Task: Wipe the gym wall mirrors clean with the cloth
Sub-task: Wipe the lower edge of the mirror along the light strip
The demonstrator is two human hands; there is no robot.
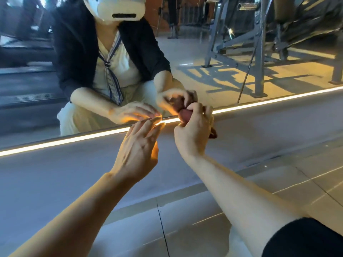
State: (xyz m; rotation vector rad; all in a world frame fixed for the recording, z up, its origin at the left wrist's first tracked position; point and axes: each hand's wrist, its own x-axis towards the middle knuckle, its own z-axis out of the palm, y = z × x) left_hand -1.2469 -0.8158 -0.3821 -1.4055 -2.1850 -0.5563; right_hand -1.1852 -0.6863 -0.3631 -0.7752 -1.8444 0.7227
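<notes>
The right hand (pixel 193 134) gripped a bunched reddish-brown cloth (pixel 185 115) against the wall mirror's (pixel 213 52) lit bottom edge, the left hand (pixel 137 151) extended with straight fingers alongside; most wiping apparently remained.

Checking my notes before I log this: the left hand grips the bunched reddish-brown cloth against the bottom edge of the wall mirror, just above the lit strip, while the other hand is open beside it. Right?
Not quite: the head view shows the right hand gripping the bunched reddish-brown cloth at the wall mirror's bottom edge, above the lit strip. The left hand is the open one.
</notes>
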